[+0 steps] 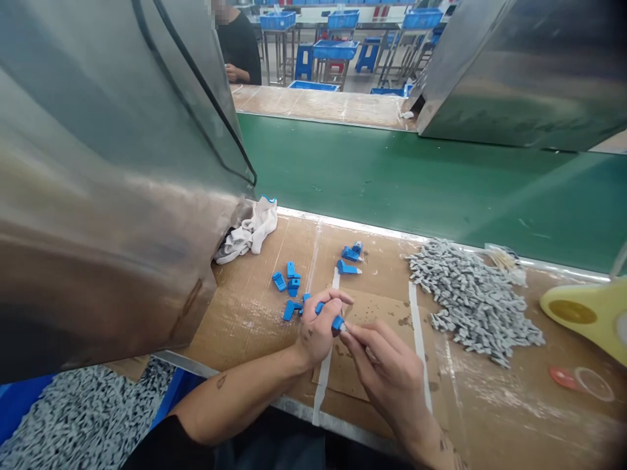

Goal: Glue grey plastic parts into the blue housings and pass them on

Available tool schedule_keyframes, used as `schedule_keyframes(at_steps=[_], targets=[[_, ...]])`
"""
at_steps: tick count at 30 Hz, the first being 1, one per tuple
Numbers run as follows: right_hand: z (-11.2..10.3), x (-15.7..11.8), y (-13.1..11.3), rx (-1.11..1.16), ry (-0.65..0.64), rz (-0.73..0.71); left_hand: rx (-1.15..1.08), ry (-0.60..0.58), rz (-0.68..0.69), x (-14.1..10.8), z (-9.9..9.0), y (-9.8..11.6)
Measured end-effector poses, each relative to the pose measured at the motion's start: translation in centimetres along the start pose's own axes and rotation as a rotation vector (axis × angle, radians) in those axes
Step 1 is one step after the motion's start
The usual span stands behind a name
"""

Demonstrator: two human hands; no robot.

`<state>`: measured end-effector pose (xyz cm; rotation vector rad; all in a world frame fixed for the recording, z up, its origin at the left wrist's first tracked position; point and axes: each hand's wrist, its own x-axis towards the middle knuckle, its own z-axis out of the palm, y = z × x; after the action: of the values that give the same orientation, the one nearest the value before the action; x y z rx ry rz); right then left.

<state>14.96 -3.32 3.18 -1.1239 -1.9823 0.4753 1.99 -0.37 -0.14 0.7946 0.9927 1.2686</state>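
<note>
Closed around a blue plastic part (337,322) is my left hand (315,333), its end poking out toward the right. The thumb and fingers of my right hand (392,369) pinch a small pale grey piece (343,328) at that end, so the two hands almost meet. Fingers cover much of the blue part. Left of my hands lie several loose blue parts (279,281). Beyond them, two or three blue parts (349,267) with pale tips rest on the cardboard-covered bench (245,329).
A heap of small grey pieces (470,300) lies on the right, beside a yellow object (582,310) and a red piece (563,377). White gloves (252,228) lie by the metal housing (122,196). Behind runs a green belt (343,166). A blue bin (169,395) holds grey pieces. Another person (239,49) is across.
</note>
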Motion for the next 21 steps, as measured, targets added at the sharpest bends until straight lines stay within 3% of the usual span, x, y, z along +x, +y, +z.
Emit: schedule_keyframes(at_steps=[3,5,9,11,13,15,18,21], targets=[[-1.6,1.6,1.4,0.007,-0.069,0.061,0.000,-0.193,0.020,1.2,-0.5,0.5],[-3.3,2.8,3.0,-0.018,-0.086,0.101,0.179,-0.231,0.128,1.8,-1.2,1.8],[-5.9,4.6,7.5,-0.137,-0.162,0.217,0.948,0.020,0.370,0.6,-3.5,5.5],[-5.8,5.1,9.7,-0.146,-0.204,0.267,1.300,-0.016,0.306,-0.8,-5.0,6.8],[-4.8,5.5,11.3,-0.133,-0.217,0.280,1.526,-0.156,0.195,-2.1,-6.2,7.0],[-3.5,5.7,12.1,-0.124,-0.215,0.269,1.611,-0.262,0.154,-2.7,-6.9,6.4],[-2.7,6.1,12.4,-0.154,-0.208,0.248,1.606,-0.274,0.203,-2.4,-7.2,4.9],[-4.7,6.0,13.0,-0.224,-0.215,0.239,1.597,-0.217,0.248,-1.7,-7.6,3.7]])
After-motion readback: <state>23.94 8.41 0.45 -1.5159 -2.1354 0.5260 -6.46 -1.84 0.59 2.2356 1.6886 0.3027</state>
